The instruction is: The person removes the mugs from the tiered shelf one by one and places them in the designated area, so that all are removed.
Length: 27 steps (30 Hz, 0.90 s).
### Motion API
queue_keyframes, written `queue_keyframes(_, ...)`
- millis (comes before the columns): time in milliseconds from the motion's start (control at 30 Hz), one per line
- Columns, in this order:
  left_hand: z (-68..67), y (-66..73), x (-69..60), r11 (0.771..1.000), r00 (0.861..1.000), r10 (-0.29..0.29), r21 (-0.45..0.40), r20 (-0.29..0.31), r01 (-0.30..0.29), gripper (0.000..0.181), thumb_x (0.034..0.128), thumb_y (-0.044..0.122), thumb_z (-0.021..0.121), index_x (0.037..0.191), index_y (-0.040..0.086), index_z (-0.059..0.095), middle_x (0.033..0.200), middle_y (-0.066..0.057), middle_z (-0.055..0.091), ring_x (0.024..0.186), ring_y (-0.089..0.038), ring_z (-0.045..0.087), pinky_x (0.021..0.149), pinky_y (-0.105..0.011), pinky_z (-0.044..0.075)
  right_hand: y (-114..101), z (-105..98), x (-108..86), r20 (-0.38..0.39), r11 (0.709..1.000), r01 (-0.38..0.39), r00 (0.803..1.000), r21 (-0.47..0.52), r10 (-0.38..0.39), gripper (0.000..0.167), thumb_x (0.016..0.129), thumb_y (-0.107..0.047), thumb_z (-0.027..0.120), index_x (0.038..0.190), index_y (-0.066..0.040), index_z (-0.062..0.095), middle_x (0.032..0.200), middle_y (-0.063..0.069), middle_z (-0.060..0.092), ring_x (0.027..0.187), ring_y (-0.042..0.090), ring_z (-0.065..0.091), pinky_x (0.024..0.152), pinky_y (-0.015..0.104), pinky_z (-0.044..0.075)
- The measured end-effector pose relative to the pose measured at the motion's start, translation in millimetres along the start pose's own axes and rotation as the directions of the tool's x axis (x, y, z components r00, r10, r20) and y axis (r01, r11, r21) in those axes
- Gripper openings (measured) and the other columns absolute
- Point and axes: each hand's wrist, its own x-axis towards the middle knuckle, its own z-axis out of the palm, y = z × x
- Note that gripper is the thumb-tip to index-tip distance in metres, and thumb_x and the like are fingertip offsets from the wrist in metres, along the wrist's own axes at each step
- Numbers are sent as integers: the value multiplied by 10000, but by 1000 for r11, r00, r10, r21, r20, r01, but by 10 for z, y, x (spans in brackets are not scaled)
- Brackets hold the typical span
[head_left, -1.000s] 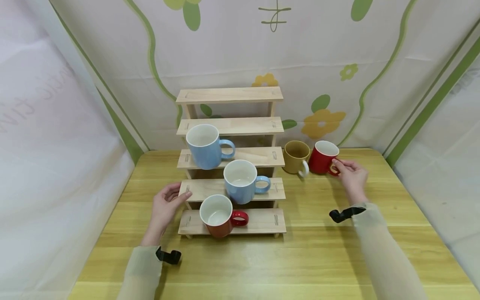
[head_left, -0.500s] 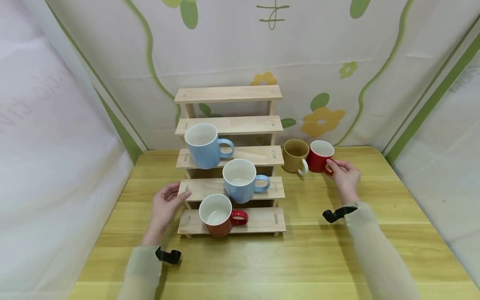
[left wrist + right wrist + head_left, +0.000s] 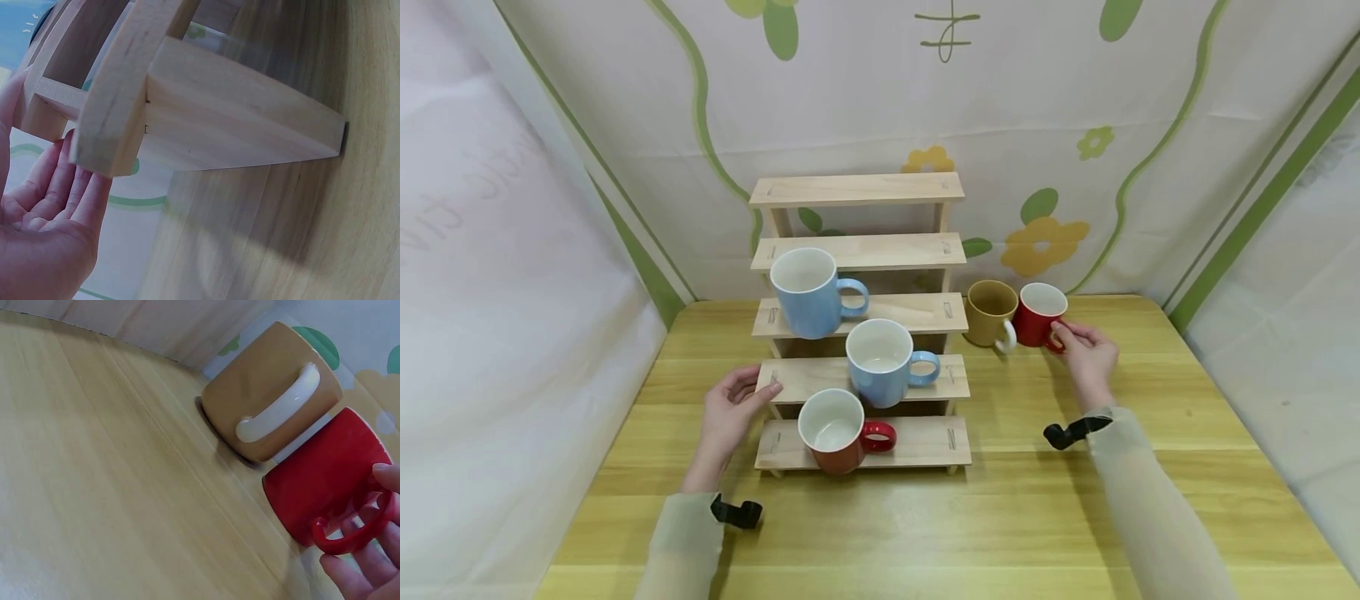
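My right hand [image 3: 1092, 360] pinches the handle of a red mug [image 3: 1037, 323] with a white inside, which stands upright at the back right. Close by its left side is a tan mug [image 3: 989, 315] with a white handle; the right wrist view shows the red mug [image 3: 331, 475] beside the tan mug [image 3: 265, 387]. At the left end of the stepped wooden shelf [image 3: 805, 377], my left hand [image 3: 728, 417] holds the second step from the bottom, thumb on top. From the left wrist, that hand's fingers [image 3: 62, 181] show against the board's end.
On the shelf's lower steps stand a red mug [image 3: 837, 442], a light blue mug [image 3: 883, 375] and a larger light blue mug [image 3: 812, 304], handles toward the right. The wooden table [image 3: 895, 533] meets a patterned cloth [image 3: 865, 100] at the back, with more cloth at both sides.
My right hand has slid the red mug a little to the left, up close to the tan mug; over the last half second it barely moves. My left hand stays on the shelf.
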Motion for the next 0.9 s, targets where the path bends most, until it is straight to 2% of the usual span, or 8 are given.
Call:
queue_keyframes(100, 2, 1, -3, 1000, 1000, -4, 1, 1, 4, 540, 897, 164, 818, 1347, -24, 585, 1322, -179, 604, 1127, -158, 581, 939, -177, 489, -16, 0, -8, -12, 993, 23, 1000, -117, -25, 441, 833, -165, 874, 1185, 32, 694, 941, -32, 743, 920, 94, 685, 776, 210, 576)
queue_keyframes(167, 0, -4, 0, 1000, 1000, -7, 3, 3, 7, 545, 899, 169, 817, 1352, -21, 582, 1327, -176, 602, 1134, -163, 578, 942, -177, 488, -58, 2, -18, -12, 981, 35, 999, -190, -38, 523, 845, -229, 868, 1266, 9, 669, 1047, -33, 720, 1010, 84, 650, 807, 158, 535)
queue_keyframes(333, -3, -9, 5, 1000, 1000, -11, 2, 5, 11, 550, 900, 173, 817, 1356, -19, 578, 1329, -172, 600, 1141, -168, 574, 944, -178, 486, -263, 39, -62, 37, 952, 54, 998, -300, -45, 622, 890, -321, 820, 1412, -67, 598, 1330, 56, 631, 1212, 122, 564, 993, 182, 445)
queue_keyframes(433, -2, -5, 3, 1000, 1000, -11, 1, 4, 11, 548, 899, 173, 818, 1352, -22, 579, 1326, -172, 600, 1139, -166, 572, 945, -179, 485, -417, 87, -123, 71, 929, 82, 996, -360, -60, 612, 902, -366, 799, 1417, -98, 607, 1324, 34, 629, 1207, 127, 561, 978, 179, 443)
queue_keyframes(567, -6, -9, 3, 1000, 1000, -13, 2, 4, 13, 551, 902, 179, 815, 1358, -19, 577, 1334, -169, 594, 1145, -162, 567, 951, -177, 480, -584, 157, -209, 112, 907, 135, 989, -399, -97, 611, 888, -405, 803, 1394, -107, 636, 1263, -12, 650, 1169, 103, 578, 881, 123, 459)
queue_keyframes(733, -9, -12, 8, 1000, 1000, -15, 5, 5, 15, 555, 901, 187, 817, 1359, -15, 579, 1337, -166, 595, 1146, -163, 569, 948, -178, 484, -736, 254, -310, 206, 870, 229, 967, -437, -151, 617, 872, -452, 802, 1380, -135, 653, 1346, 15, 648, 1196, 87, 583, 918, 135, 472)
queue_keyframes(900, -8, -11, 12, 1000, 1000, -15, -3, 2, 15, 556, 896, 183, 822, 1356, -15, 581, 1332, -164, 597, 1141, -158, 572, 942, -179, 490, -883, 384, -479, 311, 849, 326, 928, -416, -204, 596, 877, -448, 797, 1370, -142, 661, 1337, 10, 654, 1214, 107, 588, 940, 149, 478)
